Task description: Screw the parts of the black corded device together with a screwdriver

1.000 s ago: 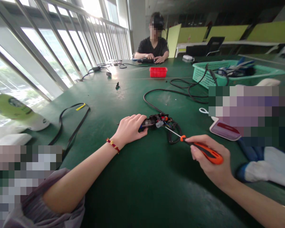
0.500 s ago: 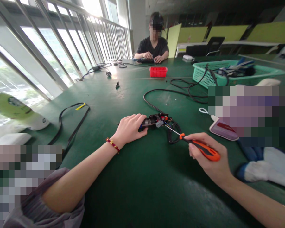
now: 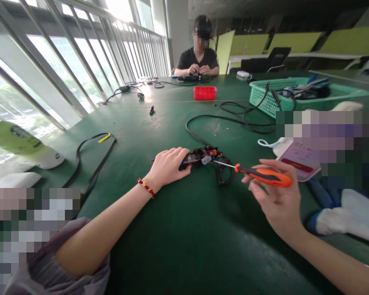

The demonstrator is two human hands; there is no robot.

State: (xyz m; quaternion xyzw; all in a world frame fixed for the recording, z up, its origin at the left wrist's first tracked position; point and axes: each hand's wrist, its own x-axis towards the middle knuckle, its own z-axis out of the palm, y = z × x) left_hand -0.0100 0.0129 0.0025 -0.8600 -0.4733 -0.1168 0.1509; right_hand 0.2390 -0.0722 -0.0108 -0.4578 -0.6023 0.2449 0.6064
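My left hand (image 3: 170,164) is closed around the near end of a black opened-up electrical device (image 3: 199,155), pressing it against the green table. Its far end shows bare coloured wires, a grey part and an orange part. My right hand (image 3: 278,200) holds an orange-and-black screwdriver (image 3: 264,175) by its handle, with the fingers loosened around the grip. The screwdriver's thin metal shaft points left and its tip is among the wires; I cannot tell what exactly it touches. A black cable (image 3: 199,133) runs from the device, and a coiled dark cord (image 3: 223,174) lies beside it.
A red bin (image 3: 205,93) stands mid-table; a green basket (image 3: 266,100) with cables and tools is at right. A phone (image 3: 299,162) and white-blue cloth (image 3: 335,221) lie beside my right hand. A black strap (image 3: 95,180) lies left. Opposite, a person (image 3: 197,57) handles a black device.
The screwdriver handle has swung slightly up and right, and my right hand's fingers have loosened and shifted on it. My left hand and the device stay put.
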